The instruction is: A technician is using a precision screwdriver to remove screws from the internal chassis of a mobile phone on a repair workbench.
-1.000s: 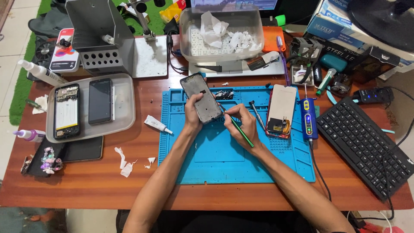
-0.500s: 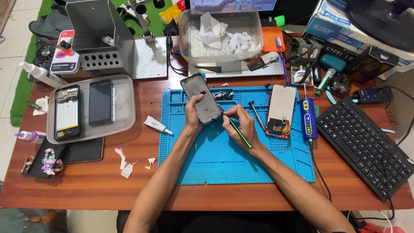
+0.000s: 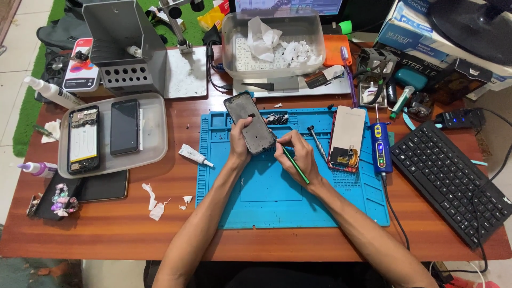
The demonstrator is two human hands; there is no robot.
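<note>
Tray [image 3: 154, 133]: grey, at nine o'clock on the worktop [image 3: 160, 218]; an opened phone [image 3: 84, 140] and a dark phone [image 3: 125, 127] lie in it side by side.
Glue tube [image 3: 194, 155]: small, white, just off the mat's nine o'clock edge.
Mat [image 3: 277, 202]: blue, in the middle of the worktop, under both hands.
Left hand [image 3: 241, 141]: closed around the phone frame [image 3: 249, 122], holding it tilted above the mat, top end toward eleven o'clock.
Right hand [image 3: 298, 154]: pinched on a green tool [image 3: 295, 164], whose tip seems to meet the frame's lower edge at four o'clock.
Screen panel [image 3: 348, 137]: flat on the mat at three o'clock of the hands.
Keyboard [image 3: 453, 181]: black, at the three o'clock end.
</note>
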